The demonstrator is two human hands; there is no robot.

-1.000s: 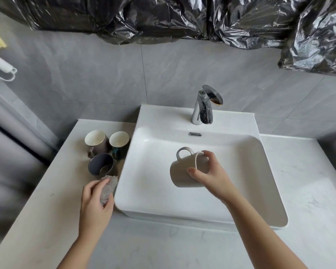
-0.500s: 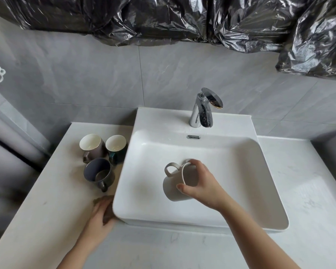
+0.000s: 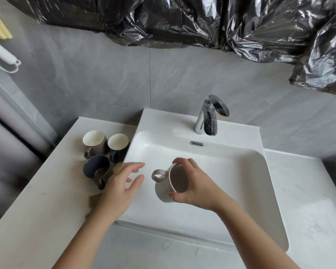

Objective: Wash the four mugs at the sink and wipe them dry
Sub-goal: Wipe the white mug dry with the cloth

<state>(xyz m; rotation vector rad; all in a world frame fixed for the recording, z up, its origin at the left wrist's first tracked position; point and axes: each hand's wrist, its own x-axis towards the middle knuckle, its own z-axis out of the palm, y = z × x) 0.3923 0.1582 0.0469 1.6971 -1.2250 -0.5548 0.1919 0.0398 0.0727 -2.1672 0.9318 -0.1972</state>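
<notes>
Grey-tiled washroom, white table (image 3: pixel 37 210). Right grip (image 3: pixel 198 189) clasping mug (image 3: pixel 163 191) over sink (image 3: pixel 241 181); left grip (image 3: pixel 120 187) released, empty. Tap (image 3: pixel 209 117) dry. Three mugs (image 3: pixel 100 150) waiting alongside, possibly unwashed.

The white rectangular ceramic sink (image 3: pixel 268 171) is smooth and glossy, and the curved chrome metal tap (image 3: pixel 208 121) is mirror-polished, while the pale beige ceramic mug (image 3: pixel 162 191) looks matt. The mauve-brown ceramic mug (image 3: pixel 97 148) and dark teal ceramic mug (image 3: pixel 119 153) have glazed white insides. The pale marble-veined stone surface (image 3: pixel 47 210) is smooth with a low sheen, the large grey wall tiles (image 3: pixel 105 74) are matt, and the crumpled black plastic sheeting (image 3: pixel 182 20) is shiny.
</notes>
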